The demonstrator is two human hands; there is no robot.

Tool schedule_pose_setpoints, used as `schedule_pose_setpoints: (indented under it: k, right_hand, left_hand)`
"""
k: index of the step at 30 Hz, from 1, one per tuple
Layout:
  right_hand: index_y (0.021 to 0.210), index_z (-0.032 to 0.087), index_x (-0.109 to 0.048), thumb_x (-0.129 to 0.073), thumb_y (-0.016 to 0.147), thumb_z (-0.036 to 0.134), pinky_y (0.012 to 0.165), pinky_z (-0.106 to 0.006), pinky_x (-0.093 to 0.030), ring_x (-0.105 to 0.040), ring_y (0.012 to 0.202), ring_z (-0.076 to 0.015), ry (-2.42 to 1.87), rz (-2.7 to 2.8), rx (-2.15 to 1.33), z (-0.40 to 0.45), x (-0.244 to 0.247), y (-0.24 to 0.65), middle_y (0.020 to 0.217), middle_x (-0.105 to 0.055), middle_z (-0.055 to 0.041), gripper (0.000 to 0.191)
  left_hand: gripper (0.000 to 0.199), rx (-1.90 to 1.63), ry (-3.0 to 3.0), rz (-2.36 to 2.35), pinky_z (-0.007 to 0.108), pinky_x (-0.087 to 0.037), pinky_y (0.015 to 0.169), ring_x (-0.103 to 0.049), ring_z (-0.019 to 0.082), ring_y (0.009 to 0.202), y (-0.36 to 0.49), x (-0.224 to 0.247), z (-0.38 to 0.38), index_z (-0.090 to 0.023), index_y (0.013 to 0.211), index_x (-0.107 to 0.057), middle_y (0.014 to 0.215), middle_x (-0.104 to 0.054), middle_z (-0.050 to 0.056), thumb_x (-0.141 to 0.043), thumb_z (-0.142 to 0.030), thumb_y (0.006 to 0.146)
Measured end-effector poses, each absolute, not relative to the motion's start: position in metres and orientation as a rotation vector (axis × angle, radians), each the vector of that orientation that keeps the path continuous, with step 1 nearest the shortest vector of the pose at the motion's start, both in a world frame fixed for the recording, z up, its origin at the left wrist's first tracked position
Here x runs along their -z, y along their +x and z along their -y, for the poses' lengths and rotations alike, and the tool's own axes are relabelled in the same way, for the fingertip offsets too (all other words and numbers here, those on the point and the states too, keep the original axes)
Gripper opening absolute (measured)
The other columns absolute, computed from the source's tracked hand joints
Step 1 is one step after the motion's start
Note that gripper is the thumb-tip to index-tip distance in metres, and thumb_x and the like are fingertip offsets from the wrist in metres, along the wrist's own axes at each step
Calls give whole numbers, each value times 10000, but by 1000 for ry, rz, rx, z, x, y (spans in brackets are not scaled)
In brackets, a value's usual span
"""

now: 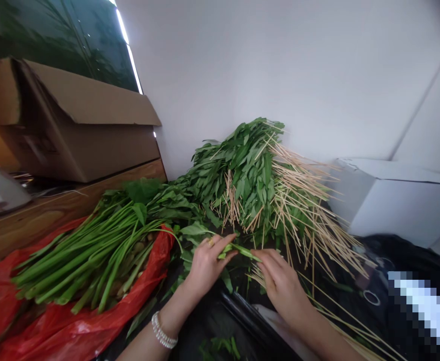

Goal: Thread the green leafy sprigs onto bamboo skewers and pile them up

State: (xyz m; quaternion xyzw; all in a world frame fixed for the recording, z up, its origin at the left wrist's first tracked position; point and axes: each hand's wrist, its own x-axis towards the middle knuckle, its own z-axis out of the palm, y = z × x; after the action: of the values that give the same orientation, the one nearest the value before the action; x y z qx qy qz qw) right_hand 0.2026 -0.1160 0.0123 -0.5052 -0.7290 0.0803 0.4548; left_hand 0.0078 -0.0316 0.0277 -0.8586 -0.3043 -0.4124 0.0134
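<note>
My left hand [207, 263], with a ring and a pearl bracelet, pinches a green water spinach stem [245, 251]. The other end of that stem is between the fingertips of my right hand [282, 281]. Leaves trail up and left from behind my left fingers. To the left, a bundle of long water spinach stalks [80, 260] rests on a red plastic bag [145, 286]. Beyond my hands rises a pile of leafy water spinach [238, 165], with many thin wooden skewers [298, 200] sticking out of it, mostly to the right.
An open cardboard box [107, 145] stands on a wooden surface [130, 178] at the left. A white box [404, 200] is at the right, by black plastic [381, 245]. Loose skewers [348, 321] lie beside my right forearm. Cut green pieces [222, 347] are low in front.
</note>
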Motion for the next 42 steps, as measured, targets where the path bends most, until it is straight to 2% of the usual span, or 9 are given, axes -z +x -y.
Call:
schedule_pose_setpoints:
  k: [6, 12, 16, 21, 27, 31, 36, 40, 42]
  right_hand:
    - [1301, 208, -484, -335, 933, 56, 949, -408, -466, -550, 1077, -223, -1239, 1939, 42, 117, -6, 205, 1139, -590, -95, 425]
    - [1258, 123, -523, -394, 970, 143, 825, -434, -496, -608, 915, -239, -1251, 2046, 339, 117, -12, 202, 994, -648, -119, 316]
    - [1253, 111, -534, -379, 974, 126, 787, -414, -480, -622, 823, -217, -1220, 2094, 403, 118, -17, 199, 912, -663, -102, 320]
    - [1224, 122, -568, -447, 956, 139, 777, -376, -483, -620, 821, -210, -1190, 1883, 427, 117, -25, 209, 903, -664, -94, 294]
    - [1182, 178, -604, -474, 950, 201, 685, -285, -503, -638, 708, -144, -1195, 1475, 212, 117, -38, 226, 887, -660, -51, 267]
    - [1199, 193, -606, -481, 945, 299, 720, -316, -519, -640, 703, -155, -1231, 1196, 53, 117, -43, 234, 808, -661, -29, 302]
    - [1162, 153, -624, -532, 903, 409, 615, -296, -532, -589, 586, -132, -1259, 988, -135, 113, -50, 240, 798, -670, -45, 375]
    - [1141, 148, -633, -539, 899, 413, 587, -282, -523, -581, 571, -123, -1251, 1002, -157, 112, -49, 240, 804, -673, -49, 370]
    - [1148, 156, -633, -531, 909, 395, 603, -287, -520, -586, 585, -124, -1238, 1044, -125, 113, -47, 239, 813, -671, -48, 353]
  left_hand:
    - [233, 1084, -2661, 809, 286, -430, 658, -572, 162, 702, 5, -21, 28, -209, 1104, -643, 786, -626, 24, -557, -183, 889]
    - [108, 1055, -2611, 861, 309, -411, 674, -562, 173, 683, 9, -21, 32, -175, 915, -643, 737, -604, 19, -567, -163, 839]
    - [90, 1292, -2685, 1123, 274, -410, 659, -541, 157, 677, 15, -26, 36, -170, 803, -621, 714, -564, 7, -543, -127, 793]
    - [105, 1908, -2384, 1593, 245, -405, 618, -515, 143, 649, -1, -38, 18, -180, 778, -584, 703, -556, -12, -485, -188, 811]
    - [177, 2032, -2279, 1541, 294, -420, 825, -546, 181, 884, -11, -44, 12, -198, 830, -590, 866, -575, 25, -439, -266, 892]
    - [161, 2155, -2492, 1625, 239, -423, 640, -522, 133, 644, 1, -41, 17, -208, 881, -532, 680, -538, -32, -411, -302, 931]
    - [100, 2702, -2179, 1467, 208, -441, 531, -448, 92, 487, -25, -98, 14, -201, 888, -483, 585, -460, -73, -433, -284, 909]
    - [114, 2614, -2579, 1442, 228, -492, 506, -441, 80, 459, -53, -174, 30, -188, 871, -522, 591, -478, -63, -498, -300, 878]
    - [123, 2525, -2859, 1518, 216, -474, 466, -408, 71, 432, -53, -188, 32, -180, 913, -544, 572, -445, -70, -520, -287, 858]
